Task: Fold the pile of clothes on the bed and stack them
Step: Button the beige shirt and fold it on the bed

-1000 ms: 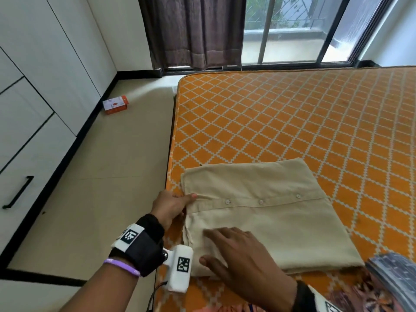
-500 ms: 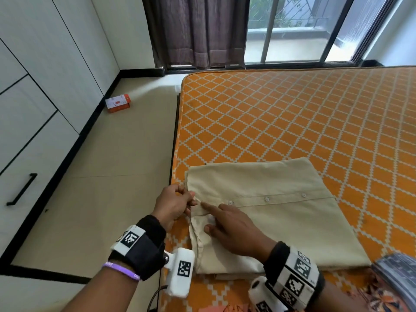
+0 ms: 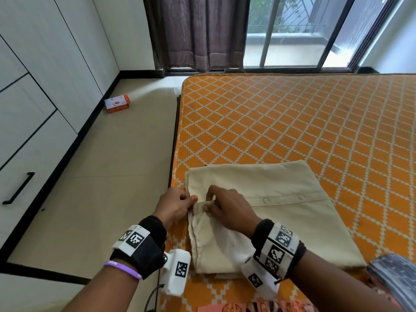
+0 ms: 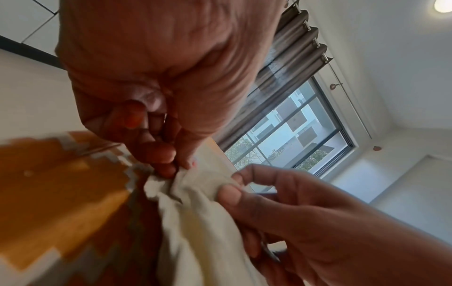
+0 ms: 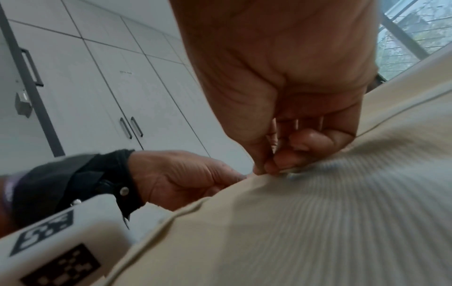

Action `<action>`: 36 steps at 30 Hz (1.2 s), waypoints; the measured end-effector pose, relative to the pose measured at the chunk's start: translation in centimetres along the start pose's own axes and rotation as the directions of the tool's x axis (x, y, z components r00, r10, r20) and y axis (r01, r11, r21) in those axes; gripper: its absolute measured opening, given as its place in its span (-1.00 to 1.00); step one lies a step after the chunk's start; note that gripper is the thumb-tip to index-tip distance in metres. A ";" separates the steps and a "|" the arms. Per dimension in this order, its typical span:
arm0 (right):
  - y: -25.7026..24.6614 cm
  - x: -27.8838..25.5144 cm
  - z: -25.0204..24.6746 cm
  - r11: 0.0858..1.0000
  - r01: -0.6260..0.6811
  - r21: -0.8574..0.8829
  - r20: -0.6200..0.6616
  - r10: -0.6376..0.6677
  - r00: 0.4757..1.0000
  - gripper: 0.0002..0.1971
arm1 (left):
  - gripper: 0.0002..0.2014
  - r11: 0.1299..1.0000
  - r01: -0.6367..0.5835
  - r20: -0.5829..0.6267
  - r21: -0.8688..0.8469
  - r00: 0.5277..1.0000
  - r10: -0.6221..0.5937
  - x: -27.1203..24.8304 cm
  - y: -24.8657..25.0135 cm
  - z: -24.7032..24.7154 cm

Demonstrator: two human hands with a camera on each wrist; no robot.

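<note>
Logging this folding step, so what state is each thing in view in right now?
Beige button-up shirt: partly folded, flat on the orange diamond-patterned bed.
Left hand: pinches the shirt's edge.
Right hand: pinches the button strip.
Brown curtain: drawn aside.

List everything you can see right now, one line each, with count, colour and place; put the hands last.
shirt: one, beige, folded at the near left corner of the bed, two buttons showing
bed: one, orange cover with white diamond pattern, right of the floor
patterned clothes: some, grey and pink-orange, at the bed's near edge, mostly cut off
box: one, orange and white, on the floor by the wardrobe
wardrobe: one, white with black handles, along the left wall
curtain: one, brown, at the window
window: one, dark frame, behind the bed
left hand: pinches the shirt's left edge
right hand: pinches the button strip beside it
</note>
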State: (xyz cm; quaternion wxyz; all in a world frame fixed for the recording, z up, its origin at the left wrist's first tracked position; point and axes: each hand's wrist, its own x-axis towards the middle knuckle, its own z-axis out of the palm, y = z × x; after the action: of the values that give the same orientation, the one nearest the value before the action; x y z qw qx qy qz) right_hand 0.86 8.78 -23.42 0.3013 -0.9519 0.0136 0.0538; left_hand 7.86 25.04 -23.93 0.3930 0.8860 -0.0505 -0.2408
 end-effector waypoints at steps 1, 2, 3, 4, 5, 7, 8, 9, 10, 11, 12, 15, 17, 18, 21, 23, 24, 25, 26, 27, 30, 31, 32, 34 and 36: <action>0.4 -0.2 0.0 0.999 0.007 0.049 -0.021 -0.006 1.000 -0.89 | -0.69 1.000 0.016 0.011 0.021 1.000 -0.016 0.0 0.0 -0.2; 0.7 -0.5 0.0 0.995 0.008 0.096 -0.034 -0.005 0.999 -0.92 | -0.69 0.999 0.037 0.035 0.025 0.999 -0.038 0.0 0.0 -0.4; 1.0 -0.7 0.1 0.991 0.008 0.134 -0.041 -0.003 0.999 -0.94 | -0.68 0.998 0.059 0.062 0.024 0.996 -0.061 -0.1 0.0 -0.6; 1.0 -0.8 0.1 0.987 0.012 0.162 -0.040 -0.006 0.999 -0.93 | -0.69 0.997 0.080 0.076 0.020 0.994 -0.081 -0.2 0.2 -0.7; 0.8 -1.0 0.1 0.984 0.018 0.175 -0.027 -0.014 1.000 -0.88 | -0.69 0.995 0.093 0.069 0.018 0.993 -0.094 -0.5 0.5 -0.8; 0.3 -1.3 0.2 0.984 0.050 0.169 0.002 -0.052 0.999 -0.69 | -0.70 0.990 0.066 -0.068 0.128 0.996 -0.058 -1.2 1.0 -0.7; 0.1 -1.6 0.1 0.984 0.066 0.167 -0.012 -0.065 0.998 -0.64 | -0.70 0.960 0.025 -0.190 0.278 0.981 0.029 -1.8 1.2 -0.6; 0.1 -2.1 -0.1 0.983 0.076 0.166 -0.055 -0.068 0.996 -0.63 | -0.71 0.906 -0.047 -0.302 0.421 0.935 0.189 -2.5 1.5 -0.3; 0.5 -2.7 -0.4 0.985 0.071 0.155 -0.112 -0.054 0.992 -0.64 | -0.70 0.837 -0.144 -0.348 0.528 0.862 0.368 -3.5 2.0 0.2; 1.0 -3.5 -0.7 0.992 0.035 0.123 -0.161 -0.015 0.987 -0.62 | -0.66 0.752 -0.250 -0.316 0.610 0.793 0.520 -4.4 2.6 0.8; 1.6 -4.5 -1.0 0.997 -0.037 0.067 -0.168 0.048 0.985 -0.55 | -0.55 0.673 -0.339 -0.230 0.657 0.761 0.607 -5.3 3.1 1.6; 3.5 -8.3 -0.5 0.971 -0.228 -0.068 0.025 0.230 0.973 -0.23 | -0.04 0.671 -0.430 0.255 0.604 0.902 0.348 -6.6 2.6 4.6; 5.0 -10.3 0.4 0.956 -0.276 -0.093 0.130 0.287 0.949 -0.28 | 0.11 0.668 -0.397 0.445 0.629 0.889 0.109 -6.7 1.4 6.2; 5.9 -11.0 0.8 0.950 -0.293 -0.109 0.131 0.306 0.943 -0.30 | 0.13 0.641 -0.409 0.474 0.649 0.877 0.079 -6.7 0.8 6.6; 8.6 -11.8 0.3 0.894 -0.423 -0.148 0.043 0.433 0.900 -0.25 | 0.12 0.635 -0.395 0.466 0.664 0.883 0.062 -6.4 0.0 6.5; 10.2 -11.7 -0.7 0.840 -0.526 -0.133 -0.001 0.531 0.847 -0.22 | 0.06 0.675 -0.347 0.437 0.651 0.898 0.039 -6.6 -0.1 6.4; 11.1 -11.7 -1.4 0.808 -0.578 -0.113 -0.025 0.579 0.815 -0.22 | 0.02 0.696 -0.322 0.421 0.642 0.907 0.031 -6.7 -0.2 6.3; 12.0 -11.7 -2.1 0.777 -0.623 -0.088 -0.043 0.622 0.782 -0.23 | 0.01 0.718 -0.292 0.399 0.632 0.917 0.022 -6.8 -0.2 6.1; 12.6 -11.8 -2.9 0.755 -0.653 -0.067 -0.054 0.650 0.758 -0.24 | 0.04 0.739 -0.257 0.375 0.622 0.927 0.007 -6.8 -0.4 5.9; 13.1 -11.8 -3.6 0.741 -0.671 -0.034 -0.063 0.668 0.741 -0.25 | 0.09 0.753 -0.224 0.355 0.619 0.935 -0.014 -6.8 -0.5 5.5; 13.9 -11.9 -5.7 0.706 -0.688 0.169 -0.211 0.708 0.674 -0.20 | 0.11 0.760 -0.124 0.259 0.638 0.964 -0.060 -7.3 -0.6 4.5; 14.7 -11.8 -6.2 0.682 -0.682 0.262 -0.297 0.730 0.616 -0.23 | 0.08 0.765 -0.091 0.211 0.638 0.976 -0.059 -7.7 -0.4 4.4; 15.4 -11.9 -6.8 0.658 -0.685 0.314 -0.358 0.750 0.556 -0.30 | 0.05 0.774 -0.070 0.160 0.630 0.986 -0.042 -8.0 -0.2 4.4; 16.7 -11.7 -7.6 0.618 -0.738 0.270 -0.352 0.777 0.522 -0.41 | 0.01 0.784 -0.112 0.109 0.610 0.992 0.057 -8.3 0.1 4.6; 17.3 -11.1 -8.5 0.593 -0.763 0.258 -0.245 0.804 0.542 -0.40 | 0.07 0.752 -0.230 0.172 0.617 0.973 0.156 -8.1 0.1 4.8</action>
State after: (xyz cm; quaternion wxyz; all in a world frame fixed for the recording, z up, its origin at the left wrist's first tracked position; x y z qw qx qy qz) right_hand -10.35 -10.33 -25.19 0.2948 -0.8189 0.4921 0.0185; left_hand -1.49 23.95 -23.48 0.0912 0.9417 -0.2413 -0.2160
